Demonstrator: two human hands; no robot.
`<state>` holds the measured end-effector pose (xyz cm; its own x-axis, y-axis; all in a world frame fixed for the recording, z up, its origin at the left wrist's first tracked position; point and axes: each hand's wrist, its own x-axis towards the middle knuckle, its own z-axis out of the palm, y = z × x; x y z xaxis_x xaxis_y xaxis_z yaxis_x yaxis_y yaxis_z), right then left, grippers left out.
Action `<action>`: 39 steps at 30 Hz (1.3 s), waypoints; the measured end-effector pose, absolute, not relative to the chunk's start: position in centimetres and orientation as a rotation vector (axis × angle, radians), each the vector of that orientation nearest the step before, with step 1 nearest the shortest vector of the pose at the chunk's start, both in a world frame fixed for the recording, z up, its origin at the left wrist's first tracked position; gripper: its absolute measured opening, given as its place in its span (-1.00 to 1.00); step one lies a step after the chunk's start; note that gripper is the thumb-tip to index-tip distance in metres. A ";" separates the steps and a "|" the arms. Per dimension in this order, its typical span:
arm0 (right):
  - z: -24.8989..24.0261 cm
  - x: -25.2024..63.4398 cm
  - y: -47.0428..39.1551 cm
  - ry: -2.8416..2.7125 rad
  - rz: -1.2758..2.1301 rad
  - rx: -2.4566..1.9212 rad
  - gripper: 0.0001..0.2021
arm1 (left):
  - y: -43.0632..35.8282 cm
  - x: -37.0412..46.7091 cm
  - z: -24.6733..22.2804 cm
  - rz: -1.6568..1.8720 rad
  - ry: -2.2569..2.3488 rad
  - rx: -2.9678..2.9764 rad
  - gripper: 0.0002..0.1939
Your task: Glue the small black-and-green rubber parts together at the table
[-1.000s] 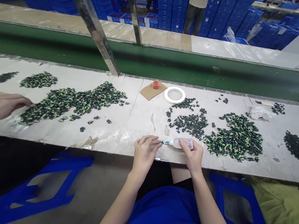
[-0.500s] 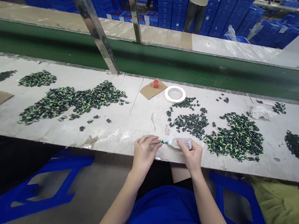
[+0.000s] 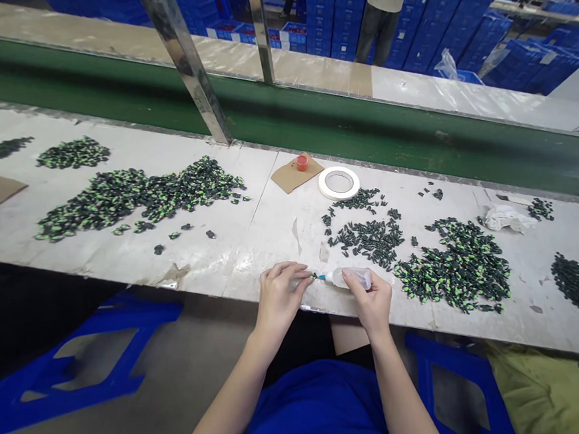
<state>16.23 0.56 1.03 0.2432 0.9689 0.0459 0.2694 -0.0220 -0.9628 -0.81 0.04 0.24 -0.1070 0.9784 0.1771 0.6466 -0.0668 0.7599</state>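
My left hand (image 3: 281, 291) pinches a small dark-and-green plastic piece (image 3: 314, 276) between thumb and fingers, just above the front of the worktable (image 3: 252, 247). Closed around a clear squeeze bottle (image 3: 344, 277) is my right hand (image 3: 375, 297). The bottle lies tilted nearly flat, its blue needle tip pointing left, right at the small piece; whether the two touch I cannot tell. Beyond the bottle lies a pile of small dark pieces (image 3: 371, 237). A larger heap of dark-and-green pieces (image 3: 456, 264) spreads to the right of my right hand.
A white tape roll (image 3: 323, 185) and a cardboard scrap (image 3: 286, 178) with a red cup (image 3: 302, 163) lie behind my hands. More dark-and-green pieces (image 3: 142, 195) are heaped at left. A metal post (image 3: 190, 71) rises by the green conveyor belt (image 3: 311, 111). Blue stools flank me.
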 end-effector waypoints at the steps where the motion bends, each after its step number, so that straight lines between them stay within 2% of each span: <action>1: 1.0 16.2 0.6 -1.216 0.871 -1.502 -0.63 | 0.0 -0.8 0.2 1.019 1.782 1.741 -0.91; 8: 1.0 16.2 0.7 -1.193 0.855 -1.500 -0.62 | 0.0 -0.7 0.1 0.967 1.794 1.745 -0.91; 13: 0.6 16.8 0.9 -1.079 0.783 -1.425 -0.71 | 0.0 -1.1 0.0 0.892 1.816 1.823 -0.82; 16: 0.4 16.8 1.1 -1.045 0.748 -1.348 -0.72 | -0.1 -1.2 0.0 0.842 1.834 1.901 -0.88; 27: 0.0 14.1 2.6 -1.413 0.862 -1.384 -0.54 | -0.5 -0.6 0.4 0.815 1.869 1.865 -0.89; 31: 0.8 15.9 3.4 -1.662 0.813 -1.308 -0.39 | -0.5 -0.6 -0.2 0.906 1.833 1.855 -0.89; 33: 1.3 17.2 4.0 -1.799 0.657 -1.292 -0.48 | -0.4 -0.7 -0.3 0.928 1.826 1.838 -0.90; 35: 1.6 18.3 4.6 -1.902 0.454 -1.316 -0.73 | -0.4 -0.6 -0.3 0.925 1.826 1.824 -0.91; 36: 1.6 18.7 5.0 -1.943 0.361 -1.336 -0.79 | -0.3 -0.6 -0.3 0.920 1.825 1.822 -0.91; 39: 1.1 19.0 5.8 -2.045 0.176 -1.390 -0.77 | -0.3 -0.5 -0.1 0.909 1.820 1.818 -0.90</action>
<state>19.05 5.77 1.10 -0.2260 0.8709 0.4365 0.7834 0.4288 -0.4499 -0.53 -0.34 -0.06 -0.0651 0.9854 0.1571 0.7176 -0.0632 0.6936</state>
